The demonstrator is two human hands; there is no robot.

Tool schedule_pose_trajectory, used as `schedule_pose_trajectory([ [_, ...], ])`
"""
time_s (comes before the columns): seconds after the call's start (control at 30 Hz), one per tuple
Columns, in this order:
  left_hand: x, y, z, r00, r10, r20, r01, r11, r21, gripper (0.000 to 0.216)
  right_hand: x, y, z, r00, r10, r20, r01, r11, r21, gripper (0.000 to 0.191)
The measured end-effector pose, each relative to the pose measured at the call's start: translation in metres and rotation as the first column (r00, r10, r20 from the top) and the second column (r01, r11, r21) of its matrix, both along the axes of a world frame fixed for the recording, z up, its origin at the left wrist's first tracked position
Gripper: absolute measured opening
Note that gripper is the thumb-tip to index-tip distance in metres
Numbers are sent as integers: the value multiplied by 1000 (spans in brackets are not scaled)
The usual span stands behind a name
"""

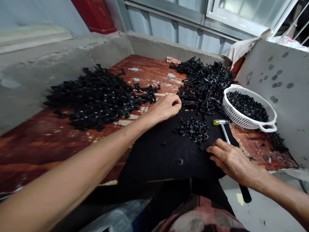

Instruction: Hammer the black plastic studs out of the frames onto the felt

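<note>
My left hand (166, 107) is closed, its fingers curled in at the near edge of a heap of thin black parts (205, 80). Whatever it may hold is hidden. Over the handle of a hammer (224, 130) with a yellow-green tip lies my right hand (229, 158), fingers reaching left and slightly apart. Whether the palm grips the handle cannot be seen. Small black round-headed pieces (193, 129) sit in a loose pile between my hands on a black cloth (149, 161). One round black piece (180, 161) lies apart, closer to me.
A big heap of black jointed parts (96, 96) covers the left of the worn red-brown table (48, 145). On the right stands a white slotted basket (251, 124) full of small black pieces. Low concrete walls (101, 48) and a grey spotted panel (277, 67) border the table.
</note>
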State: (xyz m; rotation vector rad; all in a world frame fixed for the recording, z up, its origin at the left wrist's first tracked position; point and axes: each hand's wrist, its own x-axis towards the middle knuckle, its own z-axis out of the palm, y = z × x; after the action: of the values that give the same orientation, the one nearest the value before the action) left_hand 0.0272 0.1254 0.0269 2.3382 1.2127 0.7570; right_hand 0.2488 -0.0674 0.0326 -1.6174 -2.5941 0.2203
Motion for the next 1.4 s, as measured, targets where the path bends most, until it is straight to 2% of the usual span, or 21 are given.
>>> schedule_pose_trajectory([
  [0.03, -10, -7, 5, 997, -55, -45, 53, 997, -56, 16, 0, -2, -2, 1000, 3, -6, -3, 1000, -1, 20],
  [0.1, -30, -27, 10, 990, -90, -107, 75, 987, -142, 20, -1, -3, -5, 999, 1, -34, -1, 1000, 14, 23],
  [0.2, -55, -64, 3, 972, -147, -186, 115, 978, -173, 19, -7, 4, -10, 997, 16, -76, -12, 999, 53, 27],
  [0.27, -64, -86, -9, 961, -177, -211, 157, 982, -109, 17, -14, 11, -13, 996, 48, -71, -44, 997, 67, 27],
  [0.37, -66, -109, -26, 945, -147, -291, 188, 975, 118, 19, -28, 19, -16, 993, 114, -42, -112, 992, 54, 20],
  [0.47, -63, -125, -38, 933, -83, -351, 215, 909, 356, 26, -43, 24, -18, 983, 176, -44, -175, 984, 23, 18],
  [0.53, -63, -136, -43, 942, -77, -328, 231, 856, 462, 30, -50, 25, -19, 978, 199, -54, -199, 980, 10, 16],
  [0.6, -67, -148, -47, 960, -81, -270, 215, 830, 514, 30, -52, 26, -20, 979, 197, -54, -197, 980, 10, 16],
  [0.7, -73, -163, -49, 982, -93, -167, 166, 847, 505, 20, -49, 27, -18, 988, 152, -38, -152, 988, 23, 19],
  [0.8, -73, -160, -44, 991, -108, -78, 131, 882, 452, 14, -48, 33, -14, 992, 122, -25, -121, 992, 43, 22],
  [0.9, -62, -134, -37, 999, -54, -8, 52, 916, 397, 18, -57, 47, -10, 996, 94, -1, -93, 991, 98, 27],
  [0.97, -51, -108, -33, 998, -48, -47, 61, 936, 348, 20, -65, 58, -11, 996, 85, 32, -88, 986, 138, 31],
  [1.03, -41, -87, -32, 988, -90, -123, 121, 954, 275, 23, -69, 65, -13, 991, 111, 69, -120, 981, 152, 30],
  [1.1, -36, -76, -33, 975, -121, -188, 162, 963, 215, 20, -68, 67, -14, 982, 164, 92, -176, 975, 138, 28],
  [1.2, -42, -79, -37, 968, -117, -223, 163, 966, 201, 16, -59, 61, -12, 966, 243, 89, -252, 962, 108, 28],
  [1.27, -51, -88, -40, 972, -110, -208, 156, 963, 220, 16, -54, 57, -8, 961, 266, 72, -272, 957, 100, 35],
  [1.4, -63, -104, -43, 985, -76, -156, 107, 974, 201, 15, -55, 56, -6, 975, 210, 73, -218, 968, 127, 34],
])
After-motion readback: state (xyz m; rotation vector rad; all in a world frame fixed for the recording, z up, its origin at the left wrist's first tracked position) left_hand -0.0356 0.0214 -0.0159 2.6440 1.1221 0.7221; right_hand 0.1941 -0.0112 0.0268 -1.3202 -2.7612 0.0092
